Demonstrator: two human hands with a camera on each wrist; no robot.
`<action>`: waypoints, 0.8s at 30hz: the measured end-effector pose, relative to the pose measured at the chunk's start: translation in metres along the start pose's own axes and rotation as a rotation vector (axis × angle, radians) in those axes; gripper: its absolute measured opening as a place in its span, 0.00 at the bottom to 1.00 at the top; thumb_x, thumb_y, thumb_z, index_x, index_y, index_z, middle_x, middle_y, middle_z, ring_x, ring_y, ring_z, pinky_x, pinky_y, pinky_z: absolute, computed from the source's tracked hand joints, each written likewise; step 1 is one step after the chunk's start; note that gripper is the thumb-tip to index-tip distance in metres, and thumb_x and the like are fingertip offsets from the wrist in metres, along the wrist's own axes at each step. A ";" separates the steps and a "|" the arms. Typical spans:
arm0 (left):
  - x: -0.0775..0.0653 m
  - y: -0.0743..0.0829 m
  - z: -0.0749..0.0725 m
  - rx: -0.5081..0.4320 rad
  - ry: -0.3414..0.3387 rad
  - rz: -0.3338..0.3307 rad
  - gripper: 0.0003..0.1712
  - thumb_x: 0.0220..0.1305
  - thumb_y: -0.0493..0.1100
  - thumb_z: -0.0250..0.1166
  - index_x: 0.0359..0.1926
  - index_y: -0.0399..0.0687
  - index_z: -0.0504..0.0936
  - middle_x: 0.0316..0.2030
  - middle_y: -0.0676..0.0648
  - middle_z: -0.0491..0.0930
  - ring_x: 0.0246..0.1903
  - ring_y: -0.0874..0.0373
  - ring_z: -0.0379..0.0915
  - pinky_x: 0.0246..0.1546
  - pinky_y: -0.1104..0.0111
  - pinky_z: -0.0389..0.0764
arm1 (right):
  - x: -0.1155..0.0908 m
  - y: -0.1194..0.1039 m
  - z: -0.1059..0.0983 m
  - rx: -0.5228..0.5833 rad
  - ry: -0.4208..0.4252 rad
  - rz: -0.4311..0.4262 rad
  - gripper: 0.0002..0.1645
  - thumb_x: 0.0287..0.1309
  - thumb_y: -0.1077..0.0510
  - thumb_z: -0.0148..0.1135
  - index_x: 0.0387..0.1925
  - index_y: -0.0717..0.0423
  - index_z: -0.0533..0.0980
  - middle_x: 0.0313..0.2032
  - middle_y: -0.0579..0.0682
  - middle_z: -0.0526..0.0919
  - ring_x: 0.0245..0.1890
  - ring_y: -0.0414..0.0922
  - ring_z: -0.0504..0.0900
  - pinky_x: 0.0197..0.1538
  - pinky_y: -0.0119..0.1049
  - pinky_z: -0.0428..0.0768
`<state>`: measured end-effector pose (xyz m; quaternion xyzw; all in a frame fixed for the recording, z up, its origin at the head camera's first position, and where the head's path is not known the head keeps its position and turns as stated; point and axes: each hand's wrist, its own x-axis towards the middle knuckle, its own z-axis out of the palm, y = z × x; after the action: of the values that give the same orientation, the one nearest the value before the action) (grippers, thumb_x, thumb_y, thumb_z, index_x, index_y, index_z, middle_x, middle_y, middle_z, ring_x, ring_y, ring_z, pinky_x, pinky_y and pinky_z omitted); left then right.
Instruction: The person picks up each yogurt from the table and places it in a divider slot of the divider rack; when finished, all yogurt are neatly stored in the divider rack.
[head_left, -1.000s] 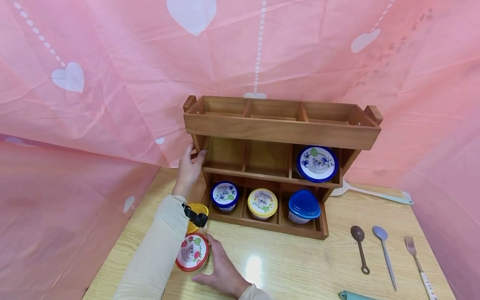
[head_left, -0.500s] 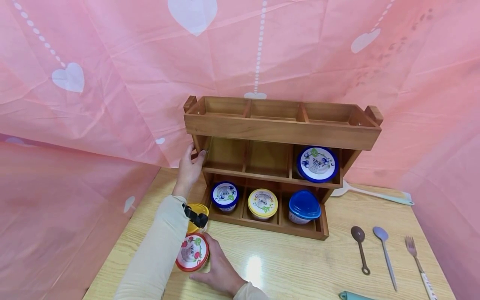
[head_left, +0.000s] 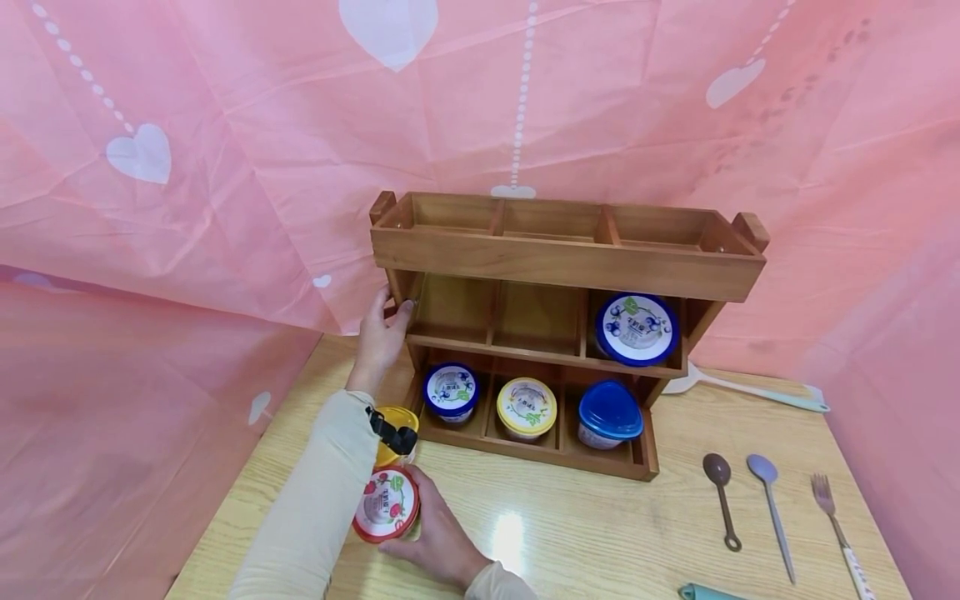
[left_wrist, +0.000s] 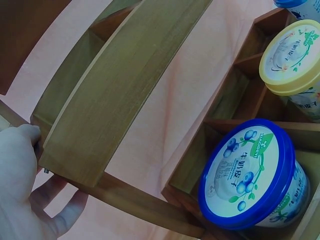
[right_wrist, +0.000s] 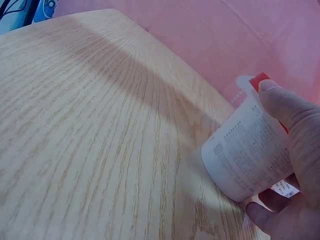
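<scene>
My left hand (head_left: 382,337) grips the left side post of a brown wooden shelf rack (head_left: 562,265); in the left wrist view its thumb and fingers wrap the wood. My right hand (head_left: 446,533) holds a red-lidded tub (head_left: 385,504) with strawberries on its lid, at the front left of the table. The right wrist view shows the thumb at the red lid's rim and fingers round the white side. Just behind that tub stands a yellow-lidded tub (head_left: 393,421), partly hidden by my left forearm.
The rack's bottom tier bears a blueberry tub (head_left: 451,389), a yellow-rimmed tub (head_left: 527,407) and a blue-lidded tub (head_left: 609,411). A larger blueberry tub (head_left: 637,328) sits in the middle tier. Rightward lie a brown spoon (head_left: 717,475), a grey spoon (head_left: 765,475), a fork (head_left: 825,496) and a white-headed utensil (head_left: 686,381).
My right hand has closed in on the red-lidded tub, its fingers now against the side. The left hand keeps its place on the rack, and the tub stays where it was.
</scene>
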<state>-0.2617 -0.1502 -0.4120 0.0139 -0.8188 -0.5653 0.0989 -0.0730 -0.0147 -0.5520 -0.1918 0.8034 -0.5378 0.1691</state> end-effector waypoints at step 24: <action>-0.001 0.002 -0.001 -0.015 -0.009 -0.014 0.30 0.75 0.51 0.53 0.73 0.56 0.60 0.71 0.44 0.64 0.65 0.41 0.68 0.60 0.48 0.76 | -0.029 0.008 -0.016 -0.005 0.079 0.031 0.63 0.46 0.37 0.75 0.75 0.46 0.49 0.70 0.47 0.64 0.70 0.50 0.65 0.71 0.54 0.66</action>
<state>-0.2604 -0.1507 -0.4097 0.0162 -0.8148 -0.5723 0.0915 -0.0564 0.0147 -0.5515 -0.1583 0.8138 -0.5401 0.1449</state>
